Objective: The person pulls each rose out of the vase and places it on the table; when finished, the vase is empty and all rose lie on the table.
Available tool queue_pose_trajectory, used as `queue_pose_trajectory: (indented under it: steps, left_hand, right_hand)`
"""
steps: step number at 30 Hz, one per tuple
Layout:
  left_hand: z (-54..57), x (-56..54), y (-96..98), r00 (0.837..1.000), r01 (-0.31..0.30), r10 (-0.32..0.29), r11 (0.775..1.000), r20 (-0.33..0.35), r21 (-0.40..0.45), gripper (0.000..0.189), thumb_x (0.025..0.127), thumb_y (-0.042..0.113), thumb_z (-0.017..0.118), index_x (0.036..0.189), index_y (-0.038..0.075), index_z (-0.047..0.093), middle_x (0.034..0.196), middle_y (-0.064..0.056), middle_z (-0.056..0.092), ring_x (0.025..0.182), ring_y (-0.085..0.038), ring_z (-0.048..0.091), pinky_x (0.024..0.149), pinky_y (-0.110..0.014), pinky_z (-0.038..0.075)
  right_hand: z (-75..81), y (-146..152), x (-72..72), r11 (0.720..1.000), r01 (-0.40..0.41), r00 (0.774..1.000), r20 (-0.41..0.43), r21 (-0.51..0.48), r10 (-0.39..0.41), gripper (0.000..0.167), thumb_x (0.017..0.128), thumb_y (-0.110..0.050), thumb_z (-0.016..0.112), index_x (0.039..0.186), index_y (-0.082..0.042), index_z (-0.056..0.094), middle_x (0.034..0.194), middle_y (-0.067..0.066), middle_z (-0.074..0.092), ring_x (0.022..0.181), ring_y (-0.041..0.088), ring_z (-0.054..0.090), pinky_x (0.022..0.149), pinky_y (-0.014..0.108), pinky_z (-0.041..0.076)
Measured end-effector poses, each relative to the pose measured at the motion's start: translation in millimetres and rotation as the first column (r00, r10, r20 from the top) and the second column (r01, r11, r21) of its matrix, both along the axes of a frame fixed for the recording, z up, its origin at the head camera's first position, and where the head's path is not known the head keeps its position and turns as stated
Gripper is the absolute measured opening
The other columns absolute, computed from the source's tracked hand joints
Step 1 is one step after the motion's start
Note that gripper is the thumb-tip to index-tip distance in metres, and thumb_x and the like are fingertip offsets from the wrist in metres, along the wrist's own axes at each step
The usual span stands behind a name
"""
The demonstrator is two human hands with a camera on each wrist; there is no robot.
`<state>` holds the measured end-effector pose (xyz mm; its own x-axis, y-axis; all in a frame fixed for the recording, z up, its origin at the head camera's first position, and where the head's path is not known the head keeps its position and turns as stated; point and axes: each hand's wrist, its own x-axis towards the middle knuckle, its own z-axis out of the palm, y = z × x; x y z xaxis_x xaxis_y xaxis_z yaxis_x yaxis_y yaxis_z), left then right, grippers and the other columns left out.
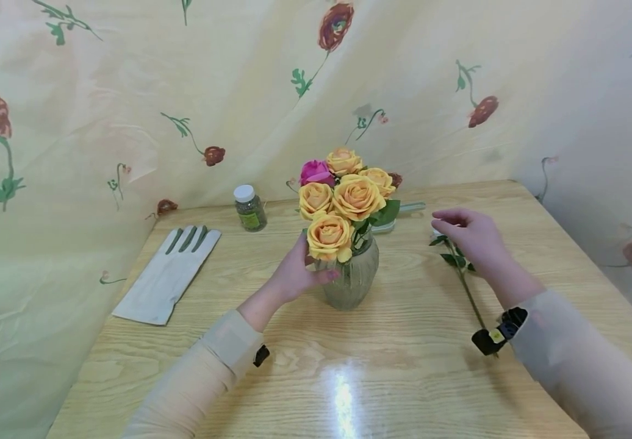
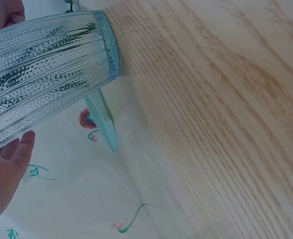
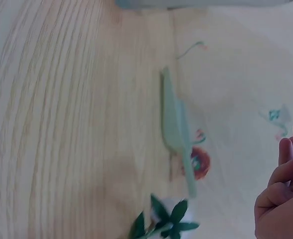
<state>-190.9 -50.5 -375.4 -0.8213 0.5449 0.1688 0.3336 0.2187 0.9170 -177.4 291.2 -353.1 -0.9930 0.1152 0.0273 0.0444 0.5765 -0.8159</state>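
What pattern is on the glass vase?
The vase has lengthwise ribs with rows of small dots between them, clearest in the left wrist view.

Head view: from above table (image 1: 415, 366), facing forward and down; widest, farthest. Left wrist: low, turned sideways, close to vase (image 2: 51, 69). Right wrist: turned sideways too, facing tabletop. Both wrist views share pale-green tool (image 3: 173, 122), patterned cloth (image 3: 231, 74).

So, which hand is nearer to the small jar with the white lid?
Left. The left hand holds the glass vase, to the right of the jar and closer to the person. The right hand is much farther right, on the vase's other side.
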Motion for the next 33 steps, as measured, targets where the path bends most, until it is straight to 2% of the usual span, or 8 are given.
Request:
queue_pose_trajectory:
  steps: [6, 10, 13, 17, 21, 24, 29, 33]
  left_hand:
    - [-0.6, 0.5, 1.1, 1.000, -0.015, 0.015, 1.000, -0.003, -0.011, 0.116, 0.059, 0.076, 0.065, 0.146, 0.013, 0.020, 0.144, -0.007, 0.036, 0.127, -0.023, 0.039, 0.100, -0.044, 0.037]
    - [0.0, 2.1, 2.1, 0.999, -0.034, 0.034, 0.999, -0.013, -0.008, 0.120, 0.055, 0.079, 0.063, 0.144, 0.010, 0.023, 0.139, -0.008, 0.039, 0.122, -0.024, 0.041, 0.098, -0.044, 0.039]
    - [0.2, 2.4, 2.9, 0.999, -0.044, 0.043, 0.999, -0.018, -0.010, 0.120, 0.054, 0.080, 0.063, 0.143, 0.009, 0.025, 0.136, -0.008, 0.040, 0.119, -0.024, 0.042, 0.097, -0.044, 0.039]
    - [0.0, 1.9, 3.8, 0.999, -0.035, 0.035, 0.999, -0.021, -0.004, 0.115, 0.058, 0.077, 0.065, 0.141, 0.008, 0.026, 0.135, -0.009, 0.041, 0.117, -0.024, 0.043, 0.096, -0.044, 0.039]
    - [-0.4, 1.3, 5.0, 0.999, -0.028, 0.028, 1.000, -0.028, 0.005, 0.112, 0.060, 0.075, 0.066, 0.141, 0.010, 0.025, 0.135, -0.008, 0.041, 0.117, -0.024, 0.043, 0.095, -0.044, 0.040]
    - [-0.1, 1.3, 5.9, 0.999, -0.029, 0.029, 1.000, -0.027, 0.003, 0.112, 0.060, 0.076, 0.066, 0.142, 0.011, 0.025, 0.135, -0.007, 0.041, 0.117, -0.024, 0.043, 0.095, -0.043, 0.040]
    - [1.5, 3.0, 5.0, 0.999, -0.033, 0.033, 0.999, -0.013, -0.002, 0.100, 0.070, 0.060, 0.073, 0.142, 0.011, 0.024, 0.136, -0.007, 0.041, 0.117, -0.024, 0.042, 0.095, -0.044, 0.040]
    - [2.4, 4.5, 3.5, 0.999, -0.040, 0.040, 0.999, -0.012, -0.005, 0.090, 0.077, 0.041, 0.076, 0.143, 0.012, 0.022, 0.137, -0.007, 0.040, 0.118, -0.024, 0.042, 0.095, -0.046, 0.040]
  right_hand:
    - [15.1, -20.8, 13.9, 0.998, -0.022, 0.999, -0.025, -0.055, 0.020, 0.054, 0.088, -0.050, 0.058, 0.123, -0.009, 0.058, 0.102, 0.005, 0.057, 0.075, 0.018, 0.049, 0.061, 0.028, 0.046]
    - [21.2, -30.5, 22.2, 0.996, -0.039, 0.997, -0.062, -0.081, 0.034, 0.049, 0.089, -0.044, 0.061, 0.122, -0.007, 0.060, 0.102, 0.000, 0.058, 0.076, 0.015, 0.051, 0.062, 0.024, 0.047]
    - [23.7, -37.5, 28.1, 0.992, -0.072, 0.991, -0.120, -0.101, 0.060, 0.041, 0.090, -0.035, 0.063, 0.118, -0.005, 0.062, 0.093, -0.002, 0.060, 0.072, 0.014, 0.051, 0.058, 0.024, 0.046]
    - [26.9, -50.0, 37.9, 0.983, -0.145, 0.973, -0.193, -0.110, 0.122, 0.031, 0.090, -0.028, 0.065, 0.113, -0.006, 0.065, 0.086, -0.005, 0.062, 0.065, 0.014, 0.050, 0.053, 0.026, 0.044]
    - [30.6, -66.8, 48.0, 0.965, -0.233, 0.944, -0.266, -0.123, 0.195, 0.025, 0.090, -0.021, 0.065, 0.108, -0.004, 0.066, 0.090, -0.003, 0.067, 0.063, 0.014, 0.051, 0.052, 0.026, 0.044]
    - [31.5, -79.1, 53.0, 0.955, -0.261, 0.928, -0.307, -0.140, 0.209, 0.021, 0.088, -0.016, 0.067, 0.104, -0.003, 0.067, 0.084, 0.000, 0.066, 0.059, 0.015, 0.049, 0.049, 0.027, 0.042]
    - [31.5, -96.7, 60.8, 0.950, -0.266, 0.921, -0.333, -0.165, 0.200, 0.017, 0.087, -0.014, 0.068, 0.102, -0.005, 0.068, 0.078, 0.000, 0.063, 0.058, 0.015, 0.046, 0.048, 0.027, 0.040]
    - [29.5, -109.6, 65.5, 0.940, -0.287, 0.907, -0.369, -0.183, 0.205, 0.017, 0.087, -0.010, 0.068, 0.103, -0.006, 0.068, 0.088, 0.002, 0.062, 0.057, 0.015, 0.043, 0.048, 0.027, 0.039]
